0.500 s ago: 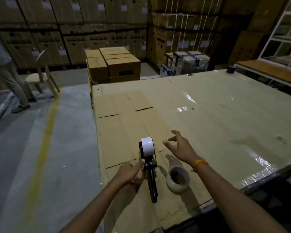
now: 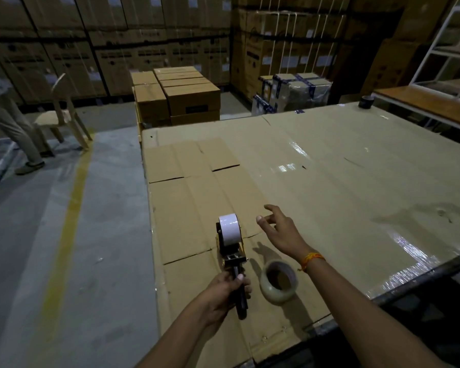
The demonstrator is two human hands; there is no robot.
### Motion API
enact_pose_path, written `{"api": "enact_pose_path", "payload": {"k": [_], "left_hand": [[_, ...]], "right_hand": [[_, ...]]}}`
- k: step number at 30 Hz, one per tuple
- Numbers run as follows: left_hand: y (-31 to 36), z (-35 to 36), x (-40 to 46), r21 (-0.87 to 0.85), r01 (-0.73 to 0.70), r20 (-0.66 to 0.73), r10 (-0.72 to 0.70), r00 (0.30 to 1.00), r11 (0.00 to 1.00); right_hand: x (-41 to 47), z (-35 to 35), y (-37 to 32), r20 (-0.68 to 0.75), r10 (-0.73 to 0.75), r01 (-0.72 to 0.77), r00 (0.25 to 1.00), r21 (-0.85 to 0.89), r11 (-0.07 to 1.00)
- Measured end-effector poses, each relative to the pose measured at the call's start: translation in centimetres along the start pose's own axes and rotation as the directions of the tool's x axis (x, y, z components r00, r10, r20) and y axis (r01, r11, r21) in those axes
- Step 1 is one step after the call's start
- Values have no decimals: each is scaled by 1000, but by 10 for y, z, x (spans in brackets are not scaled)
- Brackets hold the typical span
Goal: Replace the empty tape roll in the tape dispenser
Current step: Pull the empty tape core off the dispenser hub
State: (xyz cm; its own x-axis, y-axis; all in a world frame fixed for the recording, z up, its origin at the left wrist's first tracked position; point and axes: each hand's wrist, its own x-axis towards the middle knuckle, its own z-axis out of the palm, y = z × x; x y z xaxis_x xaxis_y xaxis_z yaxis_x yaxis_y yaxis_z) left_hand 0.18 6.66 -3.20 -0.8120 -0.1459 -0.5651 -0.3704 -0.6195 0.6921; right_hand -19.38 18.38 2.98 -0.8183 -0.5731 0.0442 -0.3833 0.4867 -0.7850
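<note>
Near edge crowded by tape dispenser (image 2: pixel 233 251) and clear tape roll (image 2: pixel 278 282); cardboard-covered table (image 2: pixel 343 187) open toward far edge.

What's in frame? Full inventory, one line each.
tape dispenser: 1, black, upright on near cardboard, handle held
white roll: 1, white, mounted on dispenser
clear tape roll: 1, clear, on cardboard right of dispenser
cardboard-covered table: 1, tan, centre-right
dark roll: 1, black, far table corner
carton stack: 1, brown, beyond table
chair: 1, pale, left floor
bystander: 1, grey clothes, far left
left hand: gripping dispenser handle
right hand: open, above cardboard, orange wrist thread
</note>
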Motion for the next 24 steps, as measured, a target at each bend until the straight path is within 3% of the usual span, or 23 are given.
{"api": "enact_pose_path", "payload": {"k": [4,7,11,15,20,24], "left_hand": [[-1,-7,4,70,-61,-113,68,991,996],[4,-18,2,292,-90,-203,154,967,952],[9,-32,1,551,-66,-213,217,953,832],[6,-37,2,785,15,-247,290,925,620],[3,-28,2,840,73,-291,334,896,537],[2,-30,4,870,88,-298,375,878,486]], "right_hand": [[10,-1,5,33,34,-34,999,27,999],[23,0,20,74,121,-121,990,4,993],[34,10,36,175,220,-217,960,-35,975],[40,29,27,249,236,-229,939,-56,972],[56,45,24,326,336,-265,884,-243,933],[58,48,27,360,425,-370,830,-214,904]]}}
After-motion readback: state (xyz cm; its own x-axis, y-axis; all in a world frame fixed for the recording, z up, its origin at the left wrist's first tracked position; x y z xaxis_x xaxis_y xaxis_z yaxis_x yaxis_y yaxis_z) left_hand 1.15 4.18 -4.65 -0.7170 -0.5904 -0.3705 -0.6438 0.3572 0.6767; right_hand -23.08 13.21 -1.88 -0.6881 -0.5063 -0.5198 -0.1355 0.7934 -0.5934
